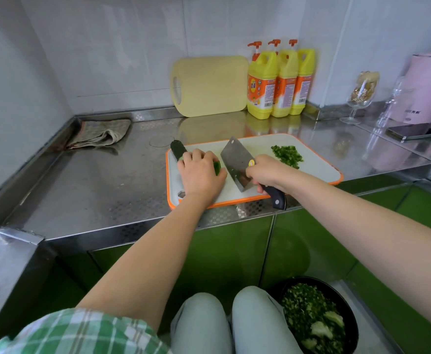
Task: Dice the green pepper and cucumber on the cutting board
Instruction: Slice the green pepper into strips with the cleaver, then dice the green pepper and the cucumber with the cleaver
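— Where do things stand?
— Your left hand curls over the cucumber at the board's left end, pinning it. Your right hand grips the knife, blade tilted just beside the cut end. Diced pepper lies at the board's far right.
— What could go wrong?
— Your left fingers sit close to the blade; untucked, a stroke may nick them. A slack hold lets the cucumber roll, and the board might slide on the slick surface.
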